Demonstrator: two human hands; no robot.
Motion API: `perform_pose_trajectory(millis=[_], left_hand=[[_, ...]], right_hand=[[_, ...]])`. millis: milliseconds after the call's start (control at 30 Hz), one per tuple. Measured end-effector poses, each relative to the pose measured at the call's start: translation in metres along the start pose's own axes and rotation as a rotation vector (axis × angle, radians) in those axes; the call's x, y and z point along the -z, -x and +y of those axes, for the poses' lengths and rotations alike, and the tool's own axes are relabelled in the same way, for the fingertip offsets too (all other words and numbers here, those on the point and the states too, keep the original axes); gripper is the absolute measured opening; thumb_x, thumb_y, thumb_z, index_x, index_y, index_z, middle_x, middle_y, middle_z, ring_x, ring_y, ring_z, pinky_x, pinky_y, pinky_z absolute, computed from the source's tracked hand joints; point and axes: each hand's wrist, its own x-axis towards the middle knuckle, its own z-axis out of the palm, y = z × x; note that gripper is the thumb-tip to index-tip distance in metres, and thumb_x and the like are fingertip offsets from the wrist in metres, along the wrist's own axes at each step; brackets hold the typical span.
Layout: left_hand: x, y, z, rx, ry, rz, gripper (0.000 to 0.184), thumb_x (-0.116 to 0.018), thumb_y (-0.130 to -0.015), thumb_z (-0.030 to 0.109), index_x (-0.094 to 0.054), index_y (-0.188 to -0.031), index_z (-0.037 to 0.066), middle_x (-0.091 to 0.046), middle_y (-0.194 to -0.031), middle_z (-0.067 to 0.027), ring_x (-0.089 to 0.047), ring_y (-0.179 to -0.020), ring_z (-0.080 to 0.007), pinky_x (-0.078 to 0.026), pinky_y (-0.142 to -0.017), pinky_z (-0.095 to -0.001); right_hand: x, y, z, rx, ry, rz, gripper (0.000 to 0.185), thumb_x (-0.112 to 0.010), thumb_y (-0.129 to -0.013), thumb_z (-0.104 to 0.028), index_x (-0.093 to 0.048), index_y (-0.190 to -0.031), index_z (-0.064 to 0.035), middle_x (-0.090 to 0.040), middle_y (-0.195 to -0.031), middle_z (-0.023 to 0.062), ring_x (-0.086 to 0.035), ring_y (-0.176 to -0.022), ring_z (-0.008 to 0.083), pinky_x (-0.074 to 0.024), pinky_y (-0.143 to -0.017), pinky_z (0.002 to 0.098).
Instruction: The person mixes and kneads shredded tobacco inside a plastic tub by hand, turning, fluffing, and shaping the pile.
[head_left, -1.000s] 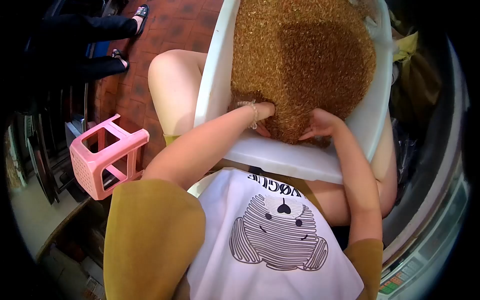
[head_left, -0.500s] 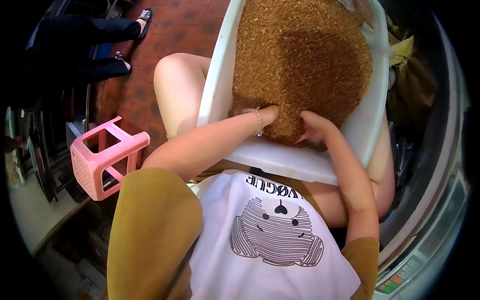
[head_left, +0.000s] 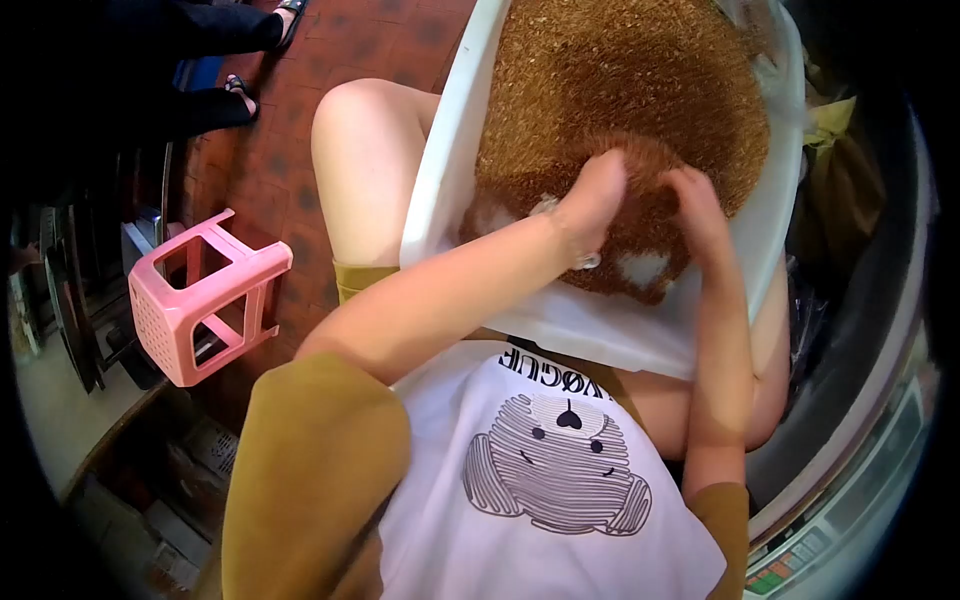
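Observation:
A white plastic tub [head_left: 432, 205] rests across the lap, heaped with brown, fine, shredded flakes [head_left: 560, 60]. My left hand [head_left: 596, 195], with a beaded bracelet [head_left: 585, 260] at its wrist, is in the near part of the heap. Opposite it, my right hand [head_left: 702, 210] curves inward. Between the two cupped hands a mound of flakes is raised, blurred by motion. The fingertips of my left hand are sunk in or hidden by the flakes. Below the hands, the pale tub bottom [head_left: 643, 268] shows through a thin layer.
A pink plastic stool [head_left: 205, 290] lies tipped on the red tiled floor [head_left: 350, 45] at left. Another person's legs in dark trousers [head_left: 210, 30] and sandals are at upper left. A yellowish bag [head_left: 835, 125] is right of the tub. A glass-fronted case edge [head_left: 850, 530] runs along the right.
Both hands have moved up and to the right, away from the tub's near edge, lifting flakes between them. A bare patch of tub bottom now shows. The view has shifted slightly.

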Motion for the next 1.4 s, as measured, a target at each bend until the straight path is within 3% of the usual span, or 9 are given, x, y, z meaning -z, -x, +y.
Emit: perform_pose_trajectory(millis=[133, 267, 367, 400, 500, 600, 800, 1067, 1400], left_hand=[[-0.041, -0.016, 0.023, -0.185, 0.032, 0.066, 0.033, -0.039, -0.083, 0.02, -0.047, -0.105, -0.003, -0.052, -0.104, -0.018, -0.051, -0.092, -0.0227, -0.042, -0.08, -0.0342], [-0.075, -0.009, 0.048, -0.354, -0.215, 0.09, 0.041, -0.04, -0.082, 0.022, -0.04, -0.112, -0.007, -0.046, -0.112, -0.024, -0.047, -0.103, -0.0313, -0.038, -0.088, -0.0369], [-0.072, -0.01, 0.042, -0.592, -0.714, 0.107, 0.049, -0.04, -0.082, 0.022, -0.037, -0.121, -0.007, -0.045, -0.117, -0.0243, -0.043, -0.109, -0.037, -0.034, -0.095, -0.04], [-0.064, -0.008, 0.037, -0.626, -0.851, 0.037, 0.052, -0.042, -0.082, 0.023, -0.035, -0.126, -0.004, -0.044, -0.12, -0.0231, -0.04, -0.112, -0.0391, -0.03, -0.098, -0.0433], [-0.031, -0.006, 0.009, -0.906, -1.378, 0.168, 0.047, -0.044, -0.082, 0.022, -0.042, -0.123, 0.0, -0.044, -0.12, -0.0211, -0.041, -0.11, -0.0368, -0.032, -0.096, -0.0447], [-0.016, 0.006, 0.004, -0.989, -1.618, 0.218, 0.039, -0.045, -0.083, 0.021, -0.048, -0.116, 0.0, -0.045, -0.12, -0.021, -0.043, -0.109, -0.0368, -0.035, -0.094, -0.0432], [-0.021, 0.007, 0.01, -1.045, -1.739, 0.281, 0.03, -0.047, -0.08, 0.02, -0.055, -0.103, 0.002, -0.053, -0.108, -0.0145, -0.049, -0.1, -0.0321, -0.039, -0.087, -0.0417], [-0.014, -0.004, 0.012, -0.861, -1.714, 0.247, 0.037, -0.043, -0.077, 0.025, -0.056, -0.105, 0.003, -0.057, -0.103, -0.0138, -0.052, -0.095, -0.0292, -0.04, -0.083, -0.0424], [-0.01, -0.042, 0.028, -0.634, -1.819, 0.191, 0.029, -0.038, -0.082, 0.026, -0.06, -0.09, 0.01, -0.063, -0.075, -0.0121, -0.06, -0.066, -0.0326, -0.047, -0.06, -0.046]], right_hand=[[-0.002, 0.007, -0.045, 0.241, -0.204, 0.135, 0.021, -0.05, -0.084, -0.012, -0.06, -0.098, 0.0004, -0.06, -0.087, 0.0016, -0.052, -0.078, 0.0078, -0.041, -0.072, 0.0205], [0.007, -0.014, -0.055, 0.422, -0.316, 0.258, 0.028, -0.049, -0.085, -0.009, -0.056, -0.109, 0.0035, -0.061, -0.093, 0.0045, -0.055, -0.083, 0.0109, -0.0424, -0.076, 0.0234], [0.002, -0.019, -0.046, 0.589, -0.09, 0.395, 0.03, -0.049, -0.083, -0.008, -0.055, -0.111, 0.0023, -0.061, -0.094, 0.0076, -0.056, -0.088, 0.0137, -0.0432, -0.078, 0.0255], [-0.008, -0.011, -0.043, 0.665, 0.077, 0.489, 0.031, -0.05, -0.082, -0.009, -0.055, -0.111, 0.0006, -0.061, -0.097, 0.0124, -0.057, -0.092, 0.0201, -0.044, -0.08, 0.03], [-0.023, -0.016, -0.003, 0.823, 0.736, 0.743, 0.038, -0.054, -0.076, -0.009, -0.052, -0.114, -0.0033, -0.048, -0.12, 0.0182, -0.046, -0.11, 0.0343, -0.0397, -0.091, 0.0368], [-0.025, -0.013, -0.009, 0.748, 0.844, 0.71, 0.043, -0.054, -0.073, -0.008, -0.05, -0.115, -0.0056, -0.043, -0.121, 0.0168, -0.043, -0.107, 0.037, -0.0394, -0.09, 0.0422], [-0.027, -0.003, -0.016, 0.667, 0.869, 0.669, 0.047, -0.054, -0.072, -0.007, -0.046, -0.118, -0.0063, -0.04, -0.122, 0.0175, -0.043, -0.107, 0.0367, -0.0402, -0.088, 0.043], [-0.033, 0.006, -0.02, 0.564, 1.016, 0.586, 0.054, -0.057, -0.073, -0.008, -0.039, -0.123, -0.004, -0.04, -0.121, 0.0189, -0.039, -0.114, 0.0365, -0.0317, -0.099, 0.0434], [-0.019, -0.019, -0.019, 0.339, 1.06, 0.405, 0.032, -0.046, -0.082, -0.016, -0.05, -0.112, -0.0037, -0.056, -0.1, 0.0198, -0.05, -0.101, 0.0336, -0.0356, -0.091, 0.045]])
